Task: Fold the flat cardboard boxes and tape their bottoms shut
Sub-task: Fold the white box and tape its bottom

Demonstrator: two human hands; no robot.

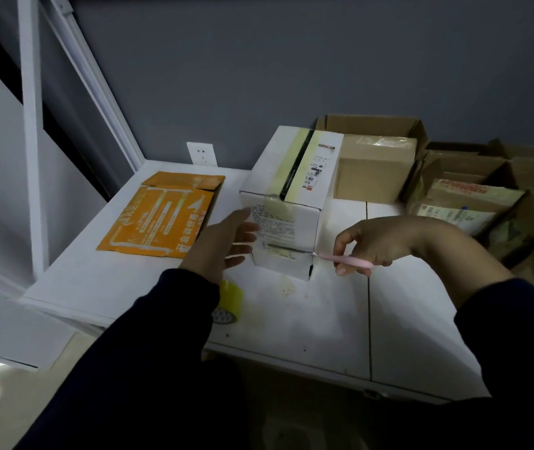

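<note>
Flat boxes: one orange printed cardboard (161,216), lying flat on white table (291,313), far left.
Tape rolls: one, yellowish (228,302), half hidden under left sleeve.
Left hand (218,243): open, fingers spread against white box.
White box (291,203): one, upright mid-table, taped seam on top.
Right hand (379,243): pinching pink cutter (345,259) at box's corner.
Brown boxes (376,167): several, far right, some cut off.

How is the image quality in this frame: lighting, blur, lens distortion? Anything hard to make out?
Head view: dim, flat light with a bluish cast; dark sleeves lose detail. Wide-angle bending shows on the white frame at left. The white box is fairly sharp, but its print is unreadable. The left hand and the cardboard boxes at right look smeared. Right hand holds a pink tool; its tip is blurred.
</note>
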